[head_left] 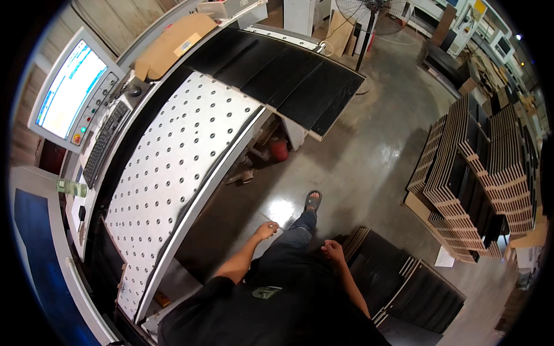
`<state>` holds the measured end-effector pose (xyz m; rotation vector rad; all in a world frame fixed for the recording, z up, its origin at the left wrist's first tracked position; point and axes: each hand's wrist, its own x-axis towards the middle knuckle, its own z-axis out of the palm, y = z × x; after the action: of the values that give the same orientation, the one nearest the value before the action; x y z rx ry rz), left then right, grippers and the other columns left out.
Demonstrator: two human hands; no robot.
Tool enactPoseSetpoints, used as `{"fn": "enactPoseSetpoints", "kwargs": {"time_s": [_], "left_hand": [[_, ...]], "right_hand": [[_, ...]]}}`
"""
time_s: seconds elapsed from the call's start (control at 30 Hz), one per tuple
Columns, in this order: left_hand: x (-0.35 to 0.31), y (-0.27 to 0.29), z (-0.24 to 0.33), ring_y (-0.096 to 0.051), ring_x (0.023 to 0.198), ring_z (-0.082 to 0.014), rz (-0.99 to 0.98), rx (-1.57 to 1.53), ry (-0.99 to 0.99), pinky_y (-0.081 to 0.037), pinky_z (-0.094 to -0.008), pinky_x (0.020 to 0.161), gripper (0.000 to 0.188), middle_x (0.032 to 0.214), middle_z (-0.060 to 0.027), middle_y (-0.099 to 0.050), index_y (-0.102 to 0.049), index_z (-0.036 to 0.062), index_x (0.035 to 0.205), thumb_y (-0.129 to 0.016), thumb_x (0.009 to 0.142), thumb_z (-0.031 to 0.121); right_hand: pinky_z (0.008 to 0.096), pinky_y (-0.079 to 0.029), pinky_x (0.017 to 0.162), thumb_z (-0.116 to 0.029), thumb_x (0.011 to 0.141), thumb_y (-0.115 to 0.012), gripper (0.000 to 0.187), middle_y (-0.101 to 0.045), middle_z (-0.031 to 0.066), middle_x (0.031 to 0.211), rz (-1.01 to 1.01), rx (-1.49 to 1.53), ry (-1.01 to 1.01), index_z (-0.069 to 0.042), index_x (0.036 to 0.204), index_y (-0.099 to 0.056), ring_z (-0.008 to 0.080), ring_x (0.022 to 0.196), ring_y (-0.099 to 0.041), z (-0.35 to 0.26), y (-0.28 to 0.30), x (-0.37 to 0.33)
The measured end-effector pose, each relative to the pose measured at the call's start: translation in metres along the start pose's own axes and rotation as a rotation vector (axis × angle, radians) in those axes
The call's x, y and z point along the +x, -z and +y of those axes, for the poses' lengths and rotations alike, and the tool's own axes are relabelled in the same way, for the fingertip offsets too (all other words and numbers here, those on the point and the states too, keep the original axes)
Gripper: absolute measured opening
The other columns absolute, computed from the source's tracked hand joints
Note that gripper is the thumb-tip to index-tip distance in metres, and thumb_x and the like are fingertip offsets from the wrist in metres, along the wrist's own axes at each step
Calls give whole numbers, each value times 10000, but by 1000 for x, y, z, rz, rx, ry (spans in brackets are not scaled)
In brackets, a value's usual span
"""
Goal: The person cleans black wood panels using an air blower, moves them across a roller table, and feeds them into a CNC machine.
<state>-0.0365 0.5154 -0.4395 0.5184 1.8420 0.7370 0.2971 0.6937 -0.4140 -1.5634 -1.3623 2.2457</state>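
My left hand (266, 230) hangs in front of my body with its fingers curled in. Whatever it may hold is too small to make out. To its left runs the white machine table (190, 132) dotted with small round black pads; the hand is apart from it. My right hand (332, 250) is also closed, near my waist, and its palm side is hidden. Beside it, lower right, stands a low stack of black panels (375, 265), which the hand does not visibly touch. Black panels (288, 75) lie side by side across the table's far end.
A control console with a monitor (72, 89) and keyboard (107, 144) lines the left side. Cardboard (173, 46) rests behind the table. Tall stacks of black panels (473, 173) stand at right on the concrete floor (369, 155). A standing fan (372, 8) is at the back.
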Motion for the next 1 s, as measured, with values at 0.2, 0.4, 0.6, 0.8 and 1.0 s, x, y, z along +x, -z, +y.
{"fn": "enactPoseSetpoints", "kwargs": {"time_s": [0.2,0.4,0.6,0.8,1.0], "left_hand": [[140,9,52,-673,1077,-281,12,196,163,-508,-387,943,305,1109,-115,-731,-739,145,1111,-648,855,285],[209,-24,181,-635,679,-151,-6,-125,3,-473,-294,537,284,935,-51,-731,-681,111,1131,-598,933,297],[257,-73,256,-654,755,-143,-175,-171,-34,-520,-287,656,287,921,-68,-717,-673,6,1132,-622,957,229],[338,-88,304,-658,732,-284,102,-108,136,-522,-389,642,323,885,-183,-705,-677,22,1052,-580,938,309],[432,-123,388,-668,896,-417,-116,433,-211,-507,-492,798,328,936,-213,-705,-719,37,996,-576,883,310]], "right_hand": [[315,-532,582,-250,1001,-598,342,-682,83,863,253,-62,-109,-9,1243,-585,171,703,-654,-35,122,6],[302,-498,490,-208,978,-584,226,-685,112,806,647,347,-184,-25,1107,-616,180,606,-639,-118,204,15],[344,-413,484,-235,960,-605,204,-603,74,697,648,232,-142,-43,903,-646,181,499,-515,-145,221,96],[406,-438,615,-289,929,-598,344,-589,117,674,694,136,56,23,787,-625,202,613,-490,-162,311,236],[351,-492,579,-267,942,-571,311,-677,129,712,533,-97,-227,-9,847,-716,223,657,-659,-395,485,353]]}}
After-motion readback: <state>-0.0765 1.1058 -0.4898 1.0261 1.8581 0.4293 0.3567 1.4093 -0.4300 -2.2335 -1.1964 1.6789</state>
